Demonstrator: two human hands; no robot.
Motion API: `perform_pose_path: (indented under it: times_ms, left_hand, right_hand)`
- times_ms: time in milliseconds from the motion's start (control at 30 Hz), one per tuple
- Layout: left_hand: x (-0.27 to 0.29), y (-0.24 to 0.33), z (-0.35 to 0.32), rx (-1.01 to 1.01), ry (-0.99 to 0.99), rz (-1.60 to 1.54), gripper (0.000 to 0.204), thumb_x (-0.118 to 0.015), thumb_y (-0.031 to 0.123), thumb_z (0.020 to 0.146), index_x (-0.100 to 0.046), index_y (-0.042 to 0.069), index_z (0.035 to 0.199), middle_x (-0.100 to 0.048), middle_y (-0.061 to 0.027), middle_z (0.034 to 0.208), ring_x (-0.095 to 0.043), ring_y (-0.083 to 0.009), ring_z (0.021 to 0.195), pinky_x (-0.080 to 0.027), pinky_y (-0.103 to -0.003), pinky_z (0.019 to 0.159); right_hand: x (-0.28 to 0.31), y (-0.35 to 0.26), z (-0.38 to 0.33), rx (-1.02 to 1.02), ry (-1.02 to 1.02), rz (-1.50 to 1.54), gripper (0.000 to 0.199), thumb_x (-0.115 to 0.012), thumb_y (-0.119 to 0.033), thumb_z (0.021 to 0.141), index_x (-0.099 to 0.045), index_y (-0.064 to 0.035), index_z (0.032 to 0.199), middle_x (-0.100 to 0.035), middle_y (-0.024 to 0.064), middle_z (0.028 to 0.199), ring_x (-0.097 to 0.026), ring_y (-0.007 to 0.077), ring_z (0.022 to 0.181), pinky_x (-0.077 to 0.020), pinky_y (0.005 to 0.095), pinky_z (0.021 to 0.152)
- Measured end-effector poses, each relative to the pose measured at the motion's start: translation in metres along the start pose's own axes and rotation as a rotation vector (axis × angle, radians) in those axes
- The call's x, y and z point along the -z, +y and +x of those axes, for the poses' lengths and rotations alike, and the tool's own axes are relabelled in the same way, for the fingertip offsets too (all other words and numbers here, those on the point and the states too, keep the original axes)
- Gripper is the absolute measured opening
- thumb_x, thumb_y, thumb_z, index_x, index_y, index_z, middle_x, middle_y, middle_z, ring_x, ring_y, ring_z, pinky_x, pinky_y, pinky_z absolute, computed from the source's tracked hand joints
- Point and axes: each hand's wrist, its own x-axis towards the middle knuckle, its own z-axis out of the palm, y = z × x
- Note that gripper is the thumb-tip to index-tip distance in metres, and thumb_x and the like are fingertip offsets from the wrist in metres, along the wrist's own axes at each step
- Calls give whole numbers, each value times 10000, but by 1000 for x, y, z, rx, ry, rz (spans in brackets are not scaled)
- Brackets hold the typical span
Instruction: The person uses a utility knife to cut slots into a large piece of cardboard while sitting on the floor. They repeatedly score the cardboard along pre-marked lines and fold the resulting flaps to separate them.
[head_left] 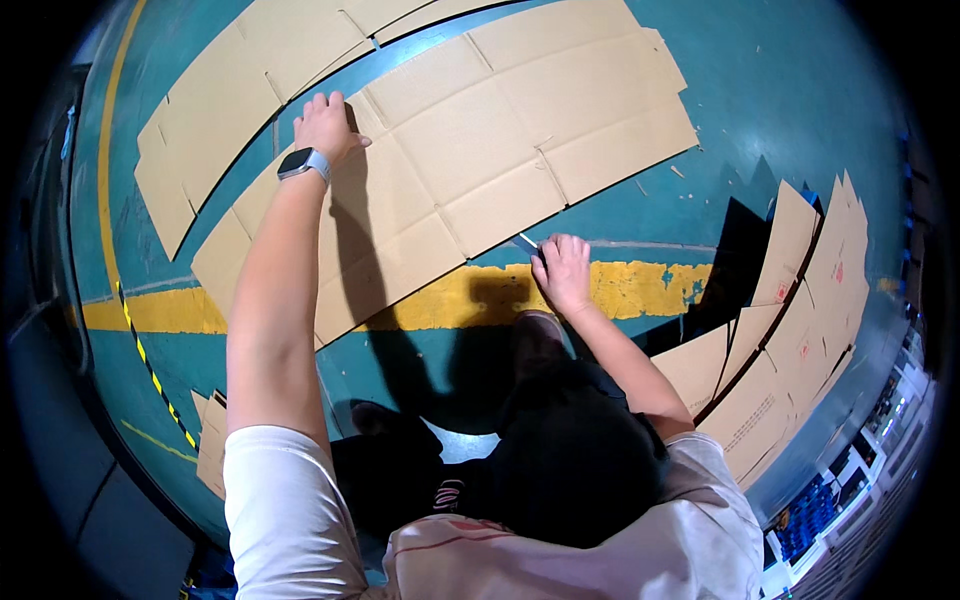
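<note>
A flattened cardboard box blank (470, 170) lies spread on the teal floor (790, 90), its near edge reaching the worn yellow floor line (640, 285). The person bends over it. The left hand (325, 125), with a smartwatch (303, 163) on the wrist, presses on the far edge of the blank, fingers spread and curled over that edge, holding it down rather than lifting it. The right hand (562, 272) sits at the near edge of the blank, just above the yellow line, fingers clenched around a small slim tool (527, 241) whose pale tip points at the cardboard; it looks like a cutter or a marker, but it is too small to tell which.

The blank appears whole, with its flap slits and creases in place and no fresh cut that can be made out, so the work seems near its start. Another flat blank (210, 110) lies beyond it to the left. More flattened sheets (800, 330) lie stacked at the right, and small pieces (212, 440) lie at the lower left
</note>
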Motion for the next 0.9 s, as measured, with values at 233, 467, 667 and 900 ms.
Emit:
perform_pose_path:
  times_ms: [233,467,667,900]
  left_hand:
    - [2,2,9,-89,-39,12,665,-861,293,628,-511,58,1142,-528,-135,1171,-499,-333,1143,-457,-458,897]
    - [-2,0,12,-83,-69,-43,654,-862,240,611,-519,23,1125,-509,-151,1169,-488,-343,1152,-479,-448,918]
    - [-8,-2,11,-76,-22,-7,726,-892,225,566,-491,34,1139,-505,-150,1163,-491,-339,1141,-477,-450,915]
    - [0,-11,14,-114,-125,-92,793,-924,226,503,-481,22,1129,-525,-185,1159,-482,-380,1148,-452,-428,959]
  right_hand:
    - [16,9,27,300,-378,-250,141,-546,-130,774,-595,-15,838,-566,135,827,-539,288,835,-397,419,818]
    - [19,-1,41,328,-643,-387,190,-546,-192,799,-620,-39,885,-607,128,901,-551,271,933,-374,454,883]
    - [42,16,43,173,-592,-39,113,-592,-145,806,-627,-54,863,-605,126,906,-557,287,943,-448,399,851]
    - [60,48,84,-381,-585,686,148,-628,-123,887,-552,-22,810,-533,63,730,-482,155,712,-425,295,690]
